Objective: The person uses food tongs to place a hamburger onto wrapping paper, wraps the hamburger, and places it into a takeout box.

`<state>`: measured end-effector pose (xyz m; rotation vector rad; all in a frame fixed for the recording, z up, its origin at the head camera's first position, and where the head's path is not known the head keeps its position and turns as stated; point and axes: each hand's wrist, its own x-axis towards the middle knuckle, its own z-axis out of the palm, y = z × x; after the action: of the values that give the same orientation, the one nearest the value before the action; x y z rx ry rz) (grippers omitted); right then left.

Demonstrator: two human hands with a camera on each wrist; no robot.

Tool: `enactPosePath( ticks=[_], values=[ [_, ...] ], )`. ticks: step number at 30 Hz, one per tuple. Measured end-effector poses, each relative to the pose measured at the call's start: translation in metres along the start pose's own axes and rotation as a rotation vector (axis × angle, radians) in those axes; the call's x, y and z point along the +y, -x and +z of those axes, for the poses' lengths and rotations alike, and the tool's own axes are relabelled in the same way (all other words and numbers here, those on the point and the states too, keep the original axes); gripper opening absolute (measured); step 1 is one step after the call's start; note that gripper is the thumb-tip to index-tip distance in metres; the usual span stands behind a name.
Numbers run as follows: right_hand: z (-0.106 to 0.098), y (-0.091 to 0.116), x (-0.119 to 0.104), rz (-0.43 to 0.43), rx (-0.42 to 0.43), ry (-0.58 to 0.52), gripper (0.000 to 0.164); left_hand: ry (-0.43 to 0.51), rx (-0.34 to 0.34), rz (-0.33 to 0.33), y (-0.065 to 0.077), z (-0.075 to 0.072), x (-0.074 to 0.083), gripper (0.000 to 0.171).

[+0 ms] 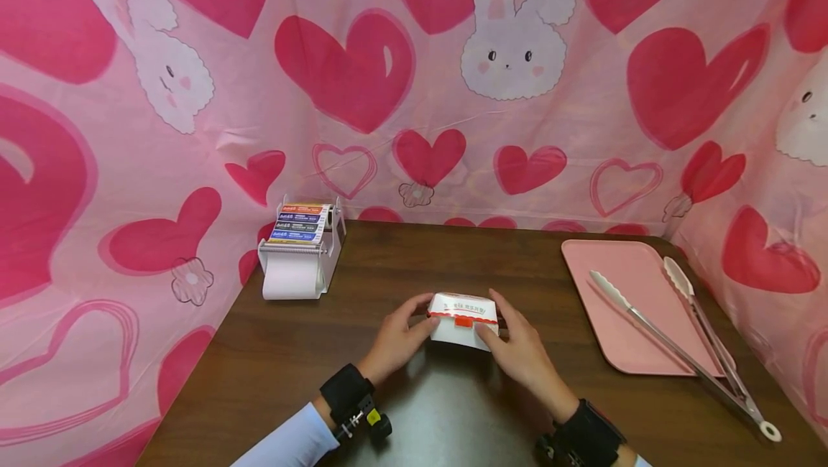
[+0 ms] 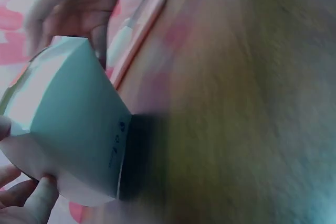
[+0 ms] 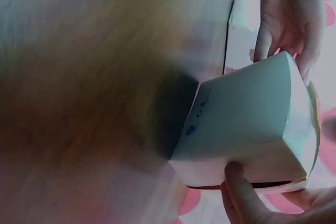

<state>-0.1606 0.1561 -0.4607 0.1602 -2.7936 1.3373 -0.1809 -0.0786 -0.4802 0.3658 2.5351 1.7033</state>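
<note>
A small white cardboard food box (image 1: 453, 336) with a red scalloped trim and an orange front tab is held between both hands, its lid down. At its left side my left hand (image 1: 402, 334) grips it, thumb at the front corner and fingers along the side. My right hand (image 1: 522, 348) grips the opposite side, thumb on the front and fingers reaching toward the back. In the left wrist view, the box (image 2: 84, 108) shows small dark print near its lower edge. The right wrist view shows the box (image 3: 236, 114) close to the tabletop, with a dark shadow beside it.
At the back left stands a label dispenser (image 1: 333, 255) with a white roll and colourful printed strips. A pink tray (image 1: 589, 309) lies on the right, with long metal tongs (image 1: 673, 345) across it. Heart-and-rabbit fabric hangs behind the dark wooden table (image 1: 259, 381).
</note>
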Motion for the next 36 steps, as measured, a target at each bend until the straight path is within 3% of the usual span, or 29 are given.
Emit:
enactPosePath(
  ticks=[6, 11, 20, 27, 32, 36],
  values=[
    [0.006, -0.003, -0.003, -0.085, 0.101, 0.126, 0.067, -0.083, -0.003, 0.108, 0.001, 0.003, -0.003, 0.060],
    [0.010, -0.004, -0.003, -0.110, 0.149, 0.177, 0.066, -0.121, 0.015, 0.177, 0.000, 0.005, -0.003, 0.055],
    [0.010, -0.004, -0.005, -0.064, 0.134, 0.159, 0.065, -0.109, 0.016, 0.191, 0.000, 0.006, -0.004, 0.053],
    [0.007, -0.006, -0.008, -0.014, 0.088, 0.138, 0.063, -0.186, -0.011, 0.225, 0.001, 0.004, -0.003, 0.058],
    [0.004, -0.007, -0.010, 0.028, 0.034, 0.098, 0.065, -0.190, -0.057, 0.199, -0.001, 0.003, -0.001, 0.075],
    [0.004, -0.006, -0.011, 0.045, 0.012, 0.080, 0.066, -0.134, -0.046, 0.171, -0.002, 0.004, -0.001, 0.077]
  ],
)
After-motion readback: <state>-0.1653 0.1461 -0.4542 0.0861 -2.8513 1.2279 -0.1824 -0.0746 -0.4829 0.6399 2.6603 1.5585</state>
